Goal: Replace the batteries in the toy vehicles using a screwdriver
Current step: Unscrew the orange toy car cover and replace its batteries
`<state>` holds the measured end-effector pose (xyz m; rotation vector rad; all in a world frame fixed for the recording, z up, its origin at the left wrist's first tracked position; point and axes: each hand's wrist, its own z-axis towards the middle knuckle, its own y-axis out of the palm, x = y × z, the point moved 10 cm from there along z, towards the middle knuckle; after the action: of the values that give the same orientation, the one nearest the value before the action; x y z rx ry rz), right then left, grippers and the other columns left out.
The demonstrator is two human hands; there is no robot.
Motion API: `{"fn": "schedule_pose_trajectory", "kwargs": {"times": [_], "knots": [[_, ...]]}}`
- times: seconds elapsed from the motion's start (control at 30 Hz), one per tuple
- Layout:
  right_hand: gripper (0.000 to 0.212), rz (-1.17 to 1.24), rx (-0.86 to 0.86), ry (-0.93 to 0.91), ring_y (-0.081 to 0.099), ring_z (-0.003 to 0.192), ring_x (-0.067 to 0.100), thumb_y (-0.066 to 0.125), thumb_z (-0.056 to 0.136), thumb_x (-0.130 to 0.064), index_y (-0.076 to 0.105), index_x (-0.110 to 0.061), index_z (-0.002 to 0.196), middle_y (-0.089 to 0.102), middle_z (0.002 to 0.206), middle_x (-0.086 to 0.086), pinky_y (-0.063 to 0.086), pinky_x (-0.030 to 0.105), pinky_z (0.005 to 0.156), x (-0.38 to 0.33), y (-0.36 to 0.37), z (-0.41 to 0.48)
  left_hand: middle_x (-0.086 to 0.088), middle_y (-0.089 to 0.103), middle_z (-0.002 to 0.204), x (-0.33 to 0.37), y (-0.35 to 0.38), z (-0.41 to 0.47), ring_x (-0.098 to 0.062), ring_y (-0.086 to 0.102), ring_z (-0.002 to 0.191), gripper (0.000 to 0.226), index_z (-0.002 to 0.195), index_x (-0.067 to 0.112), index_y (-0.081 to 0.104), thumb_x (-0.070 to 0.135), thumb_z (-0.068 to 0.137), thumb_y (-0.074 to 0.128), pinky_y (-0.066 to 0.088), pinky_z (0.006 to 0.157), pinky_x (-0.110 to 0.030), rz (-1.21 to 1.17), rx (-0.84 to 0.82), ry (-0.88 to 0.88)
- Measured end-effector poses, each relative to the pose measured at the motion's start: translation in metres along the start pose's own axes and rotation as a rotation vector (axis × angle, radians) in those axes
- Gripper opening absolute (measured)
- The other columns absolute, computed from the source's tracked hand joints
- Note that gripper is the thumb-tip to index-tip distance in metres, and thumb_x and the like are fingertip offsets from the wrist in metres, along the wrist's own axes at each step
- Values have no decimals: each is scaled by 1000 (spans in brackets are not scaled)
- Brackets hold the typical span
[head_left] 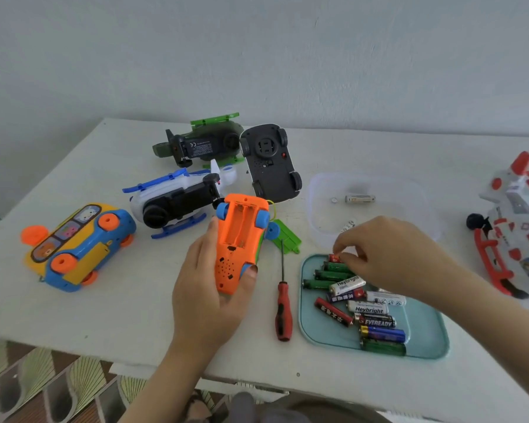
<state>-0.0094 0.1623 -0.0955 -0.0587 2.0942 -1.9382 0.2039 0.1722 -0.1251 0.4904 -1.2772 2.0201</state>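
My left hand (206,296) grips an orange toy car (239,239) lying upside down, its battery bay open and empty. The green battery cover (286,236) lies just right of the car. A red-handled screwdriver (283,303) rests on the table between the car and a teal tray (425,337) holding several loose batteries. My right hand (388,254) reaches over the tray's far end, fingertips pinching a red battery (334,257).
A clear plastic container (321,190) behind the tray holds one battery (359,199) and a coin cell. Upturned toys lie around: yellow-blue bus (77,248), white-blue helicopter (177,199), green helicopter (202,145), black car (271,163), red-white vehicle (516,227). Table's front edge is near me.
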Motion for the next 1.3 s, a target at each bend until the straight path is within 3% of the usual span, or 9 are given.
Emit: {"fn": "schedule_pose_trajectory", "kwargs": {"times": [0.1,0.27,0.4,0.47,0.6,0.83,1.0,1.1,1.3], "knots": [[27,-67,-23,-7,48,78,6,44,96,-33,63,-39,114,47,74,-17,33,20,66,2,4,-4,-7,51,131,-1,1,2,3,38,112,77,147,8,35,51,84,46,27,89,3,-24,-11,16],[23,-113,-64,-17,51,79,9,47,95,-31,65,-36,108,47,79,-13,33,21,64,6,16,-4,-5,48,130,-1,4,3,11,39,116,70,147,8,34,50,93,43,28,93,1,-84,-9,49],[21,-153,-83,-31,57,88,11,47,95,-29,66,-32,104,61,93,-10,34,21,67,5,17,-3,-13,51,129,-1,8,3,-4,44,116,66,146,2,35,44,95,43,32,97,-3,-110,3,67],[20,-167,-90,-28,55,84,11,48,95,-27,66,-31,102,63,98,-8,35,20,67,5,18,-3,-10,50,129,0,8,4,-1,43,117,66,145,2,36,43,95,45,32,98,-4,-110,12,73],[22,-217,-109,-16,61,87,12,48,93,-21,68,-29,98,64,96,-9,40,20,67,7,20,-3,-2,45,126,2,6,5,15,37,119,65,145,2,38,39,92,48,31,95,-2,-115,26,94],[21,-205,-78,-25,56,80,13,48,91,-20,65,-29,99,58,87,-9,37,21,64,5,18,-1,0,44,132,-3,8,10,12,38,119,64,142,14,36,42,87,51,32,94,-4,-159,20,93],[19,-214,-94,-41,60,92,14,50,93,-31,66,-29,103,64,101,-7,44,22,74,-1,21,2,6,34,146,-13,18,14,-14,37,135,74,148,21,25,48,86,52,36,108,-34,-246,-63,59],[19,-267,-132,-37,61,92,15,53,92,-32,66,-23,102,65,100,-4,48,25,76,-2,25,3,1,33,150,-17,24,13,-18,34,139,77,150,16,25,50,86,52,38,109,-49,-263,-102,37],[19,-259,-156,-43,58,83,16,52,89,-33,62,-18,97,59,87,-6,41,22,64,0,25,1,-1,35,149,-19,27,14,-17,36,138,79,150,13,25,51,86,52,41,106,-54,-296,-122,22]]}}
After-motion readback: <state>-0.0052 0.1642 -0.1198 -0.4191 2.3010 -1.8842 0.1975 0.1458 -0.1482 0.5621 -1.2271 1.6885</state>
